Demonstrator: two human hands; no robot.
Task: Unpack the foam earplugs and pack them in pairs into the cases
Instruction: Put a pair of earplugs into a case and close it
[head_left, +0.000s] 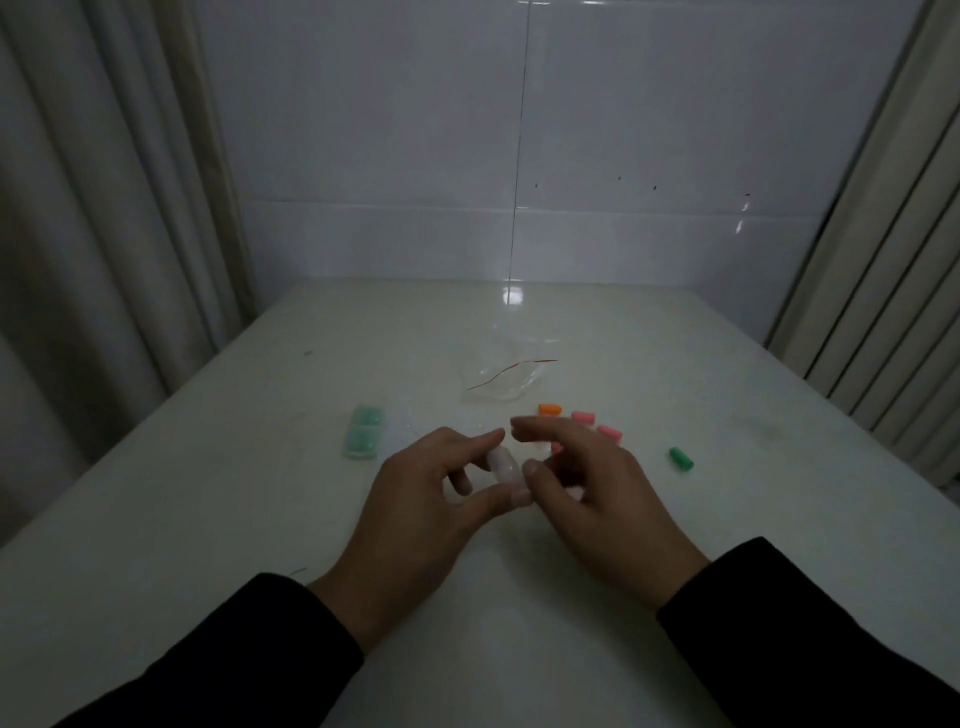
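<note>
Nearest, the left hand (415, 499) pinches a small clear case (503, 466) between thumb and forefinger, while the right hand (582, 483) hovers at the case's 3 o'clock, its thumb tip close to or touching the case and its other fingers loosely curled; whether they hold anything I cannot tell. The likely slip is the smooth case twisting out of that light pinch, or a springy plug popping out before the lid shuts. Beyond, pink earplugs (583, 417) lie at 1 o'clock of the grip, an orange earplug (549, 409) just beside them, a green earplug (681, 459) at 3 o'clock, a filled green case (363, 432) at 10 o'clock, and the emptied bag (501, 382) at 12.
</note>
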